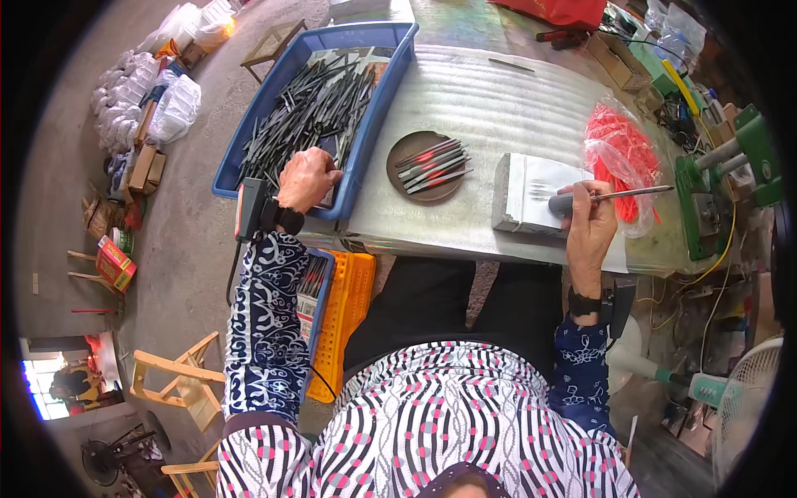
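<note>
Two hands work apart: our left hand (307, 178) curls into the long blue plastic tray (237, 137) of dark metal rods (311, 104), seemingly picking, though we cannot tell what it grips; our right hand (591, 222) pinches a slim grey-handled metal tool (610, 196) over the pale rectangular block (531, 195), likely as support. Between them sits a round brown dish (403, 170) of finished rods; red plastic strips in a clear bag (618, 149) crowd the right.
</note>
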{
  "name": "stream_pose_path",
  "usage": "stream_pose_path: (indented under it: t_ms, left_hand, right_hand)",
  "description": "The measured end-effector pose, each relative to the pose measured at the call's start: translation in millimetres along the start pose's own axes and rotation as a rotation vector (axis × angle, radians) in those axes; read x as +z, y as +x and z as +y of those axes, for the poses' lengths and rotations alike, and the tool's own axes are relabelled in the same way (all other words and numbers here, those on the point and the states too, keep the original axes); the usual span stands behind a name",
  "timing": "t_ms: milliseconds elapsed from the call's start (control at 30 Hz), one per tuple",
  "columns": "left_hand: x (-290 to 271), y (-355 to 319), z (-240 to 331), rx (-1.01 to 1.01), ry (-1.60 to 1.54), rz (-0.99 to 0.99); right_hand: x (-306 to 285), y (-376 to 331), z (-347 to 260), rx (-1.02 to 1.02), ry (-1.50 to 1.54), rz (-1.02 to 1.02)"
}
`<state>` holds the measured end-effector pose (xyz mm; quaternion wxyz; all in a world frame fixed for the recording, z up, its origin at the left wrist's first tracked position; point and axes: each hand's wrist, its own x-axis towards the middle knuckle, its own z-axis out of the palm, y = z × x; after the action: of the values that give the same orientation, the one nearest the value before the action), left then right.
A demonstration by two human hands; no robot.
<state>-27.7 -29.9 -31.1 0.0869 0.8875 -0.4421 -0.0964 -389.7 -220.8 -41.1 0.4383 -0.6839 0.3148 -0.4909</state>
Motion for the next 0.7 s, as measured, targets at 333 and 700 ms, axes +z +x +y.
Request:
stream_pose_path:
  t_ms: [333,700]
  left_hand:
    - [-8.1,-1.6,4.2,-0.028,-0.384,-0.125]
    - [5.3,0.3,-11.4,0.096,-0.332,0.148]
  right_hand:
    - [0.4,0.9,-0.3,-0.018,-0.021,-0.01]
    - [-64.6,24.2,1.0,-0.127,-0.442,0.106]
